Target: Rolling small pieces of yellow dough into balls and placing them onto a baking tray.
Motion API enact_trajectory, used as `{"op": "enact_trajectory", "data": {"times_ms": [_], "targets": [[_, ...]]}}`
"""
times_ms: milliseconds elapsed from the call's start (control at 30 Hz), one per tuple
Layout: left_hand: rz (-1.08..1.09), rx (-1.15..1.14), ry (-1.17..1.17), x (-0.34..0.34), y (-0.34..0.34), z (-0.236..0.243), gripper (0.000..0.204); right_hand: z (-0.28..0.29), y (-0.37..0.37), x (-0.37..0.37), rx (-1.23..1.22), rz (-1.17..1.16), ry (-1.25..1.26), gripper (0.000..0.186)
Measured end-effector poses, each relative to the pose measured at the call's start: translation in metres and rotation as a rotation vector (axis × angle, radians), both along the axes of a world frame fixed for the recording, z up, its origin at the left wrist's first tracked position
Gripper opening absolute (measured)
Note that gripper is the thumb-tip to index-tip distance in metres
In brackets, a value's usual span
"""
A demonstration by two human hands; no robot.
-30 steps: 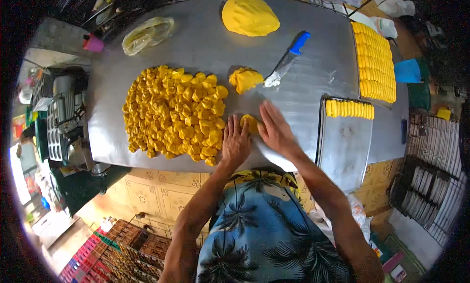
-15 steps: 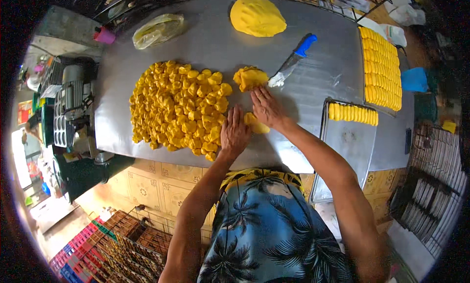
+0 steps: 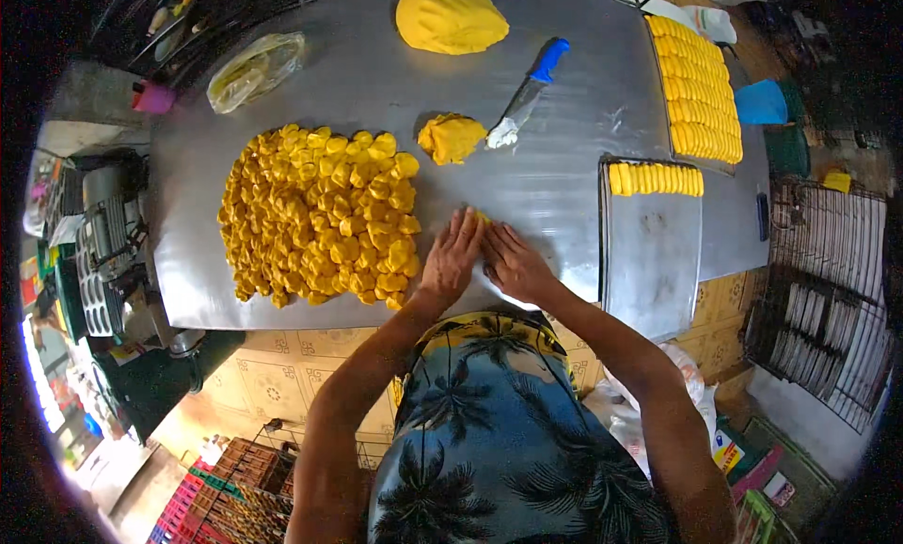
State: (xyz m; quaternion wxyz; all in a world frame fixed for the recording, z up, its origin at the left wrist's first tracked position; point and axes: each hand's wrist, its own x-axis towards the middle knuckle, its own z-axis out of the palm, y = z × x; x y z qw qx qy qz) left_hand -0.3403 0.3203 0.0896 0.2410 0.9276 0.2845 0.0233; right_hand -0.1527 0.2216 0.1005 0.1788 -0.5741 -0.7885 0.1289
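We press both palms down on the grey steel worktable (image 3: pixel 564 205), side by side at its near edge. Our left hand (image 3: pixel 451 260) and our right hand (image 3: pixel 513 262) lie flat, fingers stretched out and close together, not curled round anything. Between and under the fingertips sits one small piece of yellow dough (image 3: pixel 483 219); only a sliver of it shows at the gap where the two hands meet, so we cannot tell which way its long axis runs.

Just to the left of our left hand spreads the big heap of cut yellow dough pieces (image 3: pixel 315 220), too many and too piled to count. To the right, near our right hand, lies the empty-ended rectangular metal baking tray (image 3: pixel 654 262), carrying a single row of rolled yellow dough sticks (image 3: pixel 656 178) at its far end; they are too closely packed to count.

Farther out we see one rough yellow dough lump (image 3: pixel 451 137), and touching distance beside it one blue-handled scraper knife (image 3: pixel 525 94), its blade toward us and handle pointing away to the right. Beyond these rest one large smooth yellow dough mound (image 3: pixel 450 17), one crumpled clear plastic bag (image 3: pixel 254 69) at far left, and a second tray filled with yellow sticks (image 3: pixel 696 88) at far right.
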Motion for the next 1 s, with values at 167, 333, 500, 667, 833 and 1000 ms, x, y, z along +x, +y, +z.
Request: {"op": "enact_trajectory", "data": {"times_ms": [167, 333, 500, 667, 833, 1000], "targets": [[0.346, 0.109, 0.002, 0.037, -0.003, -0.001, 0.064, -0.002, -0.022, 0.006, -0.037, -0.045, 0.060, 0.050], [0.160, 0.063, 0.043, 0.058, -0.012, -0.014, 0.074, -0.007, -0.037, 0.028, -0.039, -0.013, 0.109, 0.045], [0.355, 0.198, 0.121, 0.063, -0.024, -0.005, 0.064, 0.006, -0.046, 0.052, -0.201, -0.235, 0.348, 0.038], [0.263, 0.180, 0.139, 0.072, -0.031, 0.007, 0.065, 0.015, -0.037, 0.072, -0.063, -0.286, 0.473, 0.035], [0.425, 0.228, 0.289, 0.078, -0.047, 0.016, 0.067, 0.018, -0.002, 0.075, -0.048, -0.231, 0.501, 0.035], [0.382, 0.137, 0.279, 0.069, -0.047, 0.023, 0.070, 0.004, 0.033, 0.051, 0.009, -0.056, 0.489, 0.039]]}}
